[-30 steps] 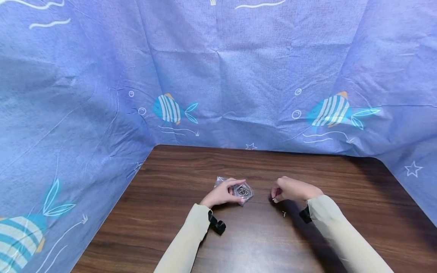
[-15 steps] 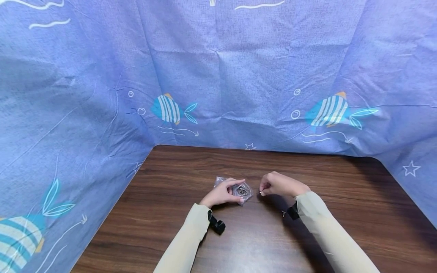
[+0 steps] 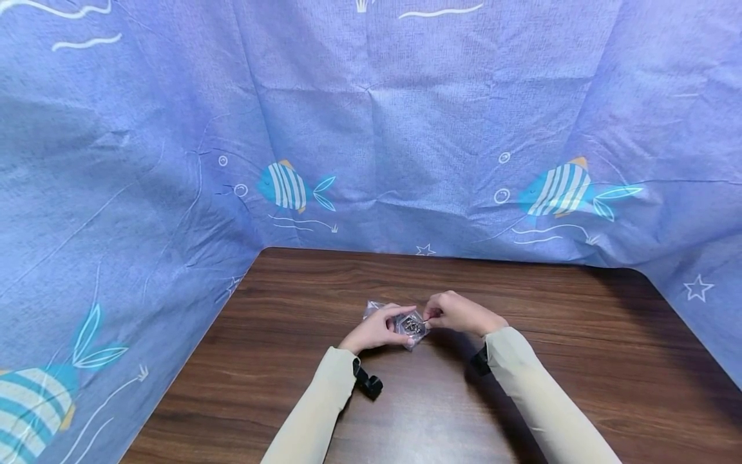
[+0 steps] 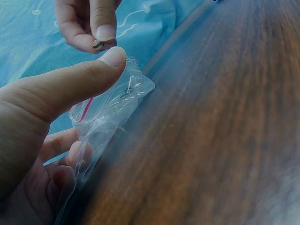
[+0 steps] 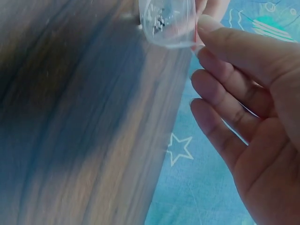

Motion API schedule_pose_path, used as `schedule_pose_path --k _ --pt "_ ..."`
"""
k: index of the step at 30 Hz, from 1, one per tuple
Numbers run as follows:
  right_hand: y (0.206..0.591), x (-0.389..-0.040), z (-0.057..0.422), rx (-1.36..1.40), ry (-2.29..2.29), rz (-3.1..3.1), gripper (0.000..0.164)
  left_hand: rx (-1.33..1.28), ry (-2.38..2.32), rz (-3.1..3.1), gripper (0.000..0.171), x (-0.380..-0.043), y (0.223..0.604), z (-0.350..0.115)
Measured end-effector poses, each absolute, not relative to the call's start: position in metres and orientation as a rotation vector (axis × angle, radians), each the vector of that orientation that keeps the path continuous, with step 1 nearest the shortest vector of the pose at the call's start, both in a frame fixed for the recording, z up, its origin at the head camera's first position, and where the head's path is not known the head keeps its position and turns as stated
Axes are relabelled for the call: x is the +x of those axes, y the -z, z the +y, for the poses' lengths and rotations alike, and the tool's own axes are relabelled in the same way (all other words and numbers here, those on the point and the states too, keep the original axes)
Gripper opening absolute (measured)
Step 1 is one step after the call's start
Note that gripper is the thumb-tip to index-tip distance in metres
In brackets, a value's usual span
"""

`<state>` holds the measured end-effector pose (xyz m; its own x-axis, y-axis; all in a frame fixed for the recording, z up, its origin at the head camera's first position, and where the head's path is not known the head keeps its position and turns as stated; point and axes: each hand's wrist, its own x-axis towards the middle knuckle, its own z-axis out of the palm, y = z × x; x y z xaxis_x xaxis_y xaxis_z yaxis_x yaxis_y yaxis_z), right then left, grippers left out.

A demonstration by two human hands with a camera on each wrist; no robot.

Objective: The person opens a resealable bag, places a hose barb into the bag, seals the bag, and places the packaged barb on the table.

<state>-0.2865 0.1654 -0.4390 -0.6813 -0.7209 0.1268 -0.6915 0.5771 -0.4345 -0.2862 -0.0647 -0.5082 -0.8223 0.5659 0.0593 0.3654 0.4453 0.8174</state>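
Observation:
My left hand (image 3: 377,327) holds a clear zip bag (image 4: 124,105) upright-mouthed on the table, thumb on one side and fingers curled on the other. A red line runs along the bag's opening. Several small silvery screw-like pieces (image 5: 160,22) lie inside it. My right hand (image 3: 458,314) is at the bag's right side, close to its opening. Between thumb and index finger it pinches a small screw-like metal piece (image 4: 97,44), mostly hidden by the fingertips. The other right fingers are loosely bent.
The dark wood table (image 3: 313,277) extends around both hands. A blue cloth (image 3: 429,129) with fish prints hangs behind and to the sides. Each wrist carries a black camera mount (image 3: 368,381).
My right hand has moved left to the bag with the pinched piece. Its wrist now covers the spot where another small metal piece lay on the table. The left hand stays put.

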Motion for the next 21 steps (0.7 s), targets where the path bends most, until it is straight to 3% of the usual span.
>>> schedule_pose_path --k 21 --pt "0.448 -0.284 0.152 -1.261 0.728 2.728 0.006 0.81 -1.298 2.469 0.065 -0.285 0.505 -0.064"
